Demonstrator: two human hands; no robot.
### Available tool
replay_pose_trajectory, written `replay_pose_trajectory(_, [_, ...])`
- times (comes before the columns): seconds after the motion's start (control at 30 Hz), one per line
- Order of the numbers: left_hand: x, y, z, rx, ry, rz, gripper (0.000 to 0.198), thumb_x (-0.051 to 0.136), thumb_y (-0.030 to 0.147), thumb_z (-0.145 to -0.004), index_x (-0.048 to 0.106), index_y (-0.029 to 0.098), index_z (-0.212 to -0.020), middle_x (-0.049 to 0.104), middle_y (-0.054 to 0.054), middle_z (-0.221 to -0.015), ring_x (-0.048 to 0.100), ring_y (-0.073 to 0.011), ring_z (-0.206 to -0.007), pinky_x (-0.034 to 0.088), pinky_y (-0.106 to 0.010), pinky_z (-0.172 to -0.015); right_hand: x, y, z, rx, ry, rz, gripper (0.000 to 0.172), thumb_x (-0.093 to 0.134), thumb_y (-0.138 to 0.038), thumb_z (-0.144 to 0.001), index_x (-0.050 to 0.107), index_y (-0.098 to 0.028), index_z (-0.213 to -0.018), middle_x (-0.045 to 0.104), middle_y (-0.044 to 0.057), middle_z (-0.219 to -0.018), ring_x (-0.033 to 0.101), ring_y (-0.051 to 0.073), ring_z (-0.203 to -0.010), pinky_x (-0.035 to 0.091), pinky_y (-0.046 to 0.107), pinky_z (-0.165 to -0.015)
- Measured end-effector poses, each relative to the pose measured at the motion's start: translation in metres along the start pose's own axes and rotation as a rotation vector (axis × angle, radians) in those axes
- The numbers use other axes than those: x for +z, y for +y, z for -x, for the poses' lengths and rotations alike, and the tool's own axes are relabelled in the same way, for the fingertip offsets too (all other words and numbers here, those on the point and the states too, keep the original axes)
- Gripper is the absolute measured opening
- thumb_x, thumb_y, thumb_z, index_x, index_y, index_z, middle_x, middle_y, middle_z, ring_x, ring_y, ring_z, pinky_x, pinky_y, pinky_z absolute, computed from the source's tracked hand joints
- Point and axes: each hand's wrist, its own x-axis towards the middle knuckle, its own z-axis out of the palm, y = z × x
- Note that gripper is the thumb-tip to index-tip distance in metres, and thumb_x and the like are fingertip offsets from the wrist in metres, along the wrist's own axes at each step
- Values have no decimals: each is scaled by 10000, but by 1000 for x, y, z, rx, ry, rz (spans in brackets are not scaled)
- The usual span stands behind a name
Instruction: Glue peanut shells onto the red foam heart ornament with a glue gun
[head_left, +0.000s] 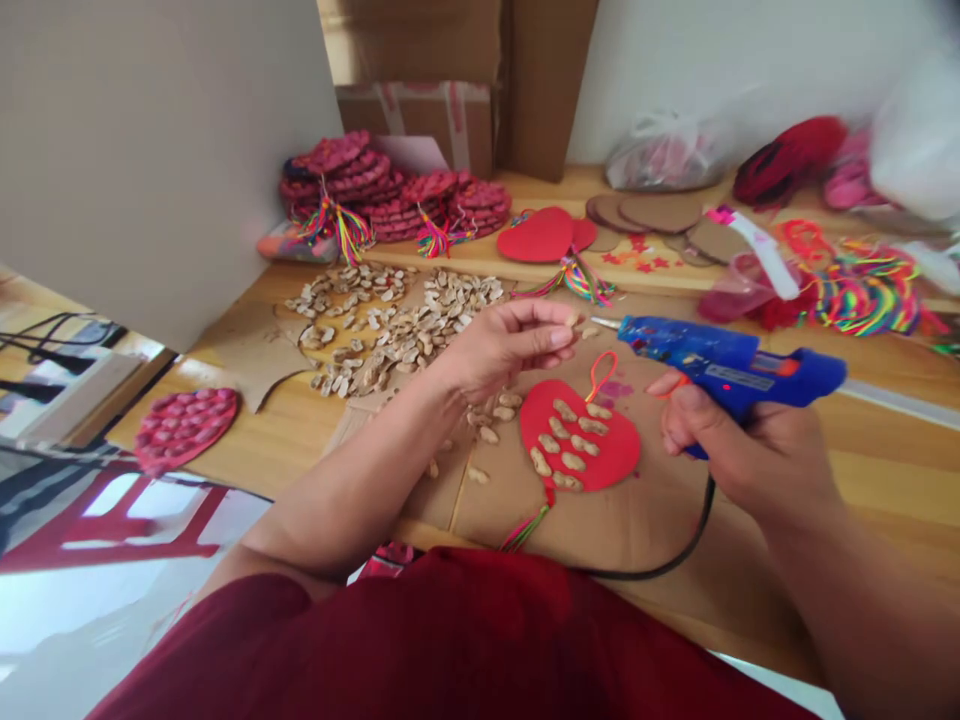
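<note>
My right hand is wrapped round the handle of a blue glue gun, its metal nozzle pointing left. Between the fingertips of my left hand is a peanut shell, close to the nozzle tip. Below them a red heart-shaped piece lies on cardboard. Several peanut shells sit on it in slanting rows. An orange loop extends from its top, and a tassel from its bottom.
Loose peanut shells are heaped behind my left arm. Stacked pink-red pieces with tassels stand at the back left, and one more pink-red piece lies at the left edge. Colourful cords lie at right. The gun's black cable curves towards me.
</note>
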Motion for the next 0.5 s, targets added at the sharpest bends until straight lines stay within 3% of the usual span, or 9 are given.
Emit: replay_pose_trajectory(0.5, [3, -2, 5, -77, 64, 86, 420, 1000, 323, -626, 756, 141, -915, 755, -12, -798, 697, -92, -693, 525, -204, -666, 0, -3, 4, -45, -46, 24, 239, 642, -459, -1011, 692, -244, -919, 573, -31, -588, 557, 127, -507, 479, 261, -485])
